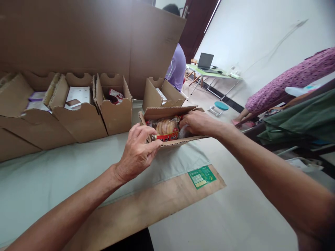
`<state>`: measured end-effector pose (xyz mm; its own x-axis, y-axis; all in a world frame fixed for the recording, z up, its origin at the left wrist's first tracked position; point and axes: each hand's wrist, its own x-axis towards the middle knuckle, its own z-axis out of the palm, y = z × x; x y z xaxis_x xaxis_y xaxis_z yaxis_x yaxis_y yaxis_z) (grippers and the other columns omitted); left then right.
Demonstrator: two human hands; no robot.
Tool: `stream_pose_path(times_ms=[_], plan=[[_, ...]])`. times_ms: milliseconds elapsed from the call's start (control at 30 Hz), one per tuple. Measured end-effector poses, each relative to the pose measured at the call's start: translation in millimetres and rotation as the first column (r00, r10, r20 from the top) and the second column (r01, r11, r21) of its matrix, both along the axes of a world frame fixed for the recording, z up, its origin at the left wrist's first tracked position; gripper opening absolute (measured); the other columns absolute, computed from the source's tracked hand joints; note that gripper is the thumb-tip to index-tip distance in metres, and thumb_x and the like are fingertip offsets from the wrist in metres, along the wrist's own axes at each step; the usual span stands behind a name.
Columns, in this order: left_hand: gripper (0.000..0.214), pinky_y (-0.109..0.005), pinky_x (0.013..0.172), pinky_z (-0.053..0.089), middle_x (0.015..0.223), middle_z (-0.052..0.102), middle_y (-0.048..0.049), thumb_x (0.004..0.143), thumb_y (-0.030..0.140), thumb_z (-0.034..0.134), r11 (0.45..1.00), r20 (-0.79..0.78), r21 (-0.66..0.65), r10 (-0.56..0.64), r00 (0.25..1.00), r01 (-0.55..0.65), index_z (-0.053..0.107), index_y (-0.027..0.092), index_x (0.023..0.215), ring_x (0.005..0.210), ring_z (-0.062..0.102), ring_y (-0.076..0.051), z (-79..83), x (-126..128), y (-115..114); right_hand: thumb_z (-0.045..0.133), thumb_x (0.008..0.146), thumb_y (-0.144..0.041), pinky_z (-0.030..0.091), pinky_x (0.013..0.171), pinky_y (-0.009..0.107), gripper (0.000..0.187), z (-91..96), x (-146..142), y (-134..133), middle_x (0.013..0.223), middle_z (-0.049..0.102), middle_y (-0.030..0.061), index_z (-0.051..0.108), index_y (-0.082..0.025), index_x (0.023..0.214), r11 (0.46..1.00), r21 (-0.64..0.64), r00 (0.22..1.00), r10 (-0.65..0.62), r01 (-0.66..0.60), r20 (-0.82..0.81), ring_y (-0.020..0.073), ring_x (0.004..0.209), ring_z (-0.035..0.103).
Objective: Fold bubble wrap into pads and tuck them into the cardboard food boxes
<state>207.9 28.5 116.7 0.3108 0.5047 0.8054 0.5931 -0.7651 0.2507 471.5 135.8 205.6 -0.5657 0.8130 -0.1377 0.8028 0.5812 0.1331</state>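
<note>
A narrow open cardboard box (171, 111) lies near the table's right end. Inside it is a clear packet of round pale biscuits (166, 127) with a red and yellow label. My left hand (141, 146) grips the box's near left corner, thumb along the front wall and fingers over the left end. Reaching over the right end, my right hand (196, 122) is down in the box beside the packet. Its fingertips are hidden there, near some crinkled clear wrapping (184, 132), so what they hold does not show.
Several cardboard bins (117, 115) with small packages stand along the back of the cloth-covered table (125, 157), before a tall cardboard panel (91, 38). Another bin (151, 91) stands behind my box. Beyond are a person in purple (178, 68), a folding table with a laptop (206, 61) and a stool (221, 106).
</note>
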Motion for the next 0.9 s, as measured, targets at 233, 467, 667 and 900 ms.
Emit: stream_pose_path(times_ms=[233, 467, 667, 900], plan=[[0.020, -0.055, 0.111, 0.045, 0.143, 0.058, -0.0141, 0.097, 0.021, 0.062, 0.999, 0.043, -0.021, 0.048, 0.998, -0.047, 0.073, 0.024, 0.113, 0.134, 0.054, -0.032, -0.2, -1.4, 12.0, 0.067, 0.077, -0.018, 0.052, 0.074, 0.028, 0.033, 19.1, 29.1, -9.1, 0.102, 0.080, -0.0014, 0.081, -0.028, 0.106, 0.996, -0.063, 0.947, -0.077, 0.060, -0.311, 0.0184, 0.083, 0.072], [0.073, -0.059, 0.123, 0.033, 0.170, 0.026, -0.0159, 0.091, 0.026, 0.066, 0.978, 0.175, -0.179, 0.139, 0.975, -0.108, 0.037, 0.029, 0.158, 0.154, 0.035, -0.037, -21.8, -11.3, -1.7, 0.060, 0.085, -0.030, 0.058, 0.084, 0.039, 0.028, 33.7, 50.0, -52.5, 0.101, 0.081, 0.0074, 0.082, -0.020, 0.098, 0.877, 0.212, 0.725, -0.198, 0.432, -0.660, 0.0240, 0.087, 0.073], [0.084, -0.062, 0.121, 0.037, 0.166, 0.033, -0.0177, 0.089, 0.038, 0.068, 0.893, 0.308, -0.448, 0.189, 0.933, -0.033, 0.028, 0.027, 0.162, 0.154, 0.035, -0.037, -41.2, -15.9, 0.2, 0.065, 0.081, -0.031, 0.060, 0.083, 0.042, 0.029, 12.0, 71.7, -56.4, 0.094, 0.079, 0.0102, 0.079, -0.016, 0.102, 0.782, 0.242, 0.547, -0.146, 0.574, -0.824, 0.0255, 0.085, 0.073], [0.099, -0.064, 0.121, 0.035, 0.170, 0.028, -0.0184, 0.083, 0.057, 0.075, 0.697, 0.509, -0.651, 0.106, 0.854, 0.301, 0.027, 0.027, 0.164, 0.155, 0.032, -0.041, -50.5, 2.5, 29.8, 0.085, 0.066, -0.050, 0.059, 0.095, 0.048, 0.071, -77.1, 76.8, -48.9, 0.135, 0.069, 0.0122, 0.064, -0.022, 0.128, 0.899, -0.354, 0.138, -0.397, 0.259, -0.907, 0.0304, 0.117, 0.068]])
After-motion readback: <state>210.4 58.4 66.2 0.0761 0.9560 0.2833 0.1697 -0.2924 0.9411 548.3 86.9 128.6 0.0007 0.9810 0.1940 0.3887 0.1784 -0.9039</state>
